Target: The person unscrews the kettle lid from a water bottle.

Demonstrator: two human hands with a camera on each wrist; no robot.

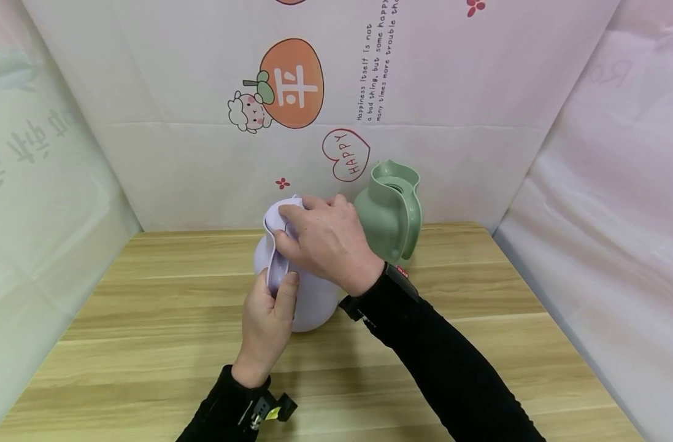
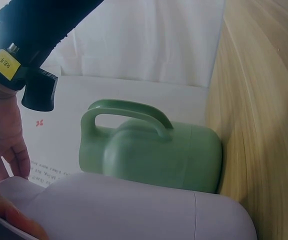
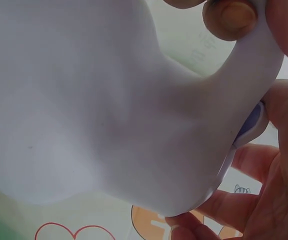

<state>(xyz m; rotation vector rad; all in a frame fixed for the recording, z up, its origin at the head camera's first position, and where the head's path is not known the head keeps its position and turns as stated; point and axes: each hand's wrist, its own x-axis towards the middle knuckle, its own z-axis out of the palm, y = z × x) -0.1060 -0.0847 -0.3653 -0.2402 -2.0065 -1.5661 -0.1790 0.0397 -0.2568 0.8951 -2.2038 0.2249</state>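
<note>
A lavender thermos jug point(image 1: 314, 302) stands upright on the table, its handle turned toward me. My left hand point(image 1: 266, 328) grips that handle, thumb along its near side. Over the jug's top, my right hand point(image 1: 332, 238) holds the lid point(image 1: 275, 216), fingers spread across it and thumb at its edge near the handle. In the right wrist view the fingers curl round the rim of the jug point(image 3: 84, 110), and a darker blue-purple piece shows beside the thumb. Part of the lid is hidden under the right hand.
Just behind and right of the lavender jug stands a green thermos jug point(image 1: 376, 224) with a handle and a spouted top. The wood-grain table point(image 1: 165, 344) meets a printed white cloth point(image 1: 192, 184) at the back, and pale cloth hangs along both sides.
</note>
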